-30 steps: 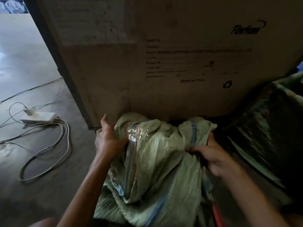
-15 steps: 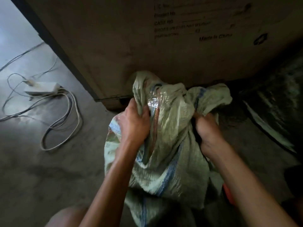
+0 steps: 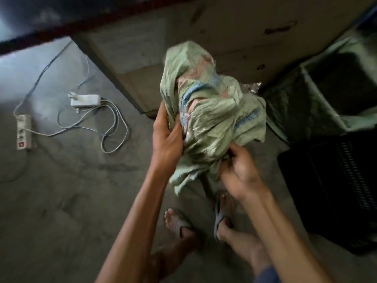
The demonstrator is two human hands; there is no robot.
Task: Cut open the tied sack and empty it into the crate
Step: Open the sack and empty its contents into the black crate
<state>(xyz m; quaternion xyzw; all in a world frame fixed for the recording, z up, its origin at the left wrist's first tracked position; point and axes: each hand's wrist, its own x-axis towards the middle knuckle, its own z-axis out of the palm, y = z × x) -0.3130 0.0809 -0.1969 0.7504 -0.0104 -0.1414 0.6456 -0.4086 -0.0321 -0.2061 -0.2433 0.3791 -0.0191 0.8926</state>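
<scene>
A crumpled pale-green woven sack (image 3: pixel 212 111) with blue stripes and shiny tape hangs bunched in the air above the floor. My left hand (image 3: pixel 167 139) grips its left side, thumb up along the fabric. My right hand (image 3: pixel 240 176) clutches the lower right folds from below. A black slatted plastic crate (image 3: pixel 334 193) stands on the floor at the right, just beside my right forearm. The sack looks limp; its mouth and any tie are hidden in the folds.
A big cardboard box (image 3: pixel 234 37) stands behind the sack. A dark container lined with a green sack (image 3: pixel 318 99) sits at the right rear. A power strip (image 3: pixel 23 131), white adapter (image 3: pixel 84 100) and looped cables lie on the concrete floor at left. My sandalled feet (image 3: pixel 200 221) are below.
I have lifted the sack off the floor and gathered it up higher; the view has tilted down, so my feet and the black crate now show.
</scene>
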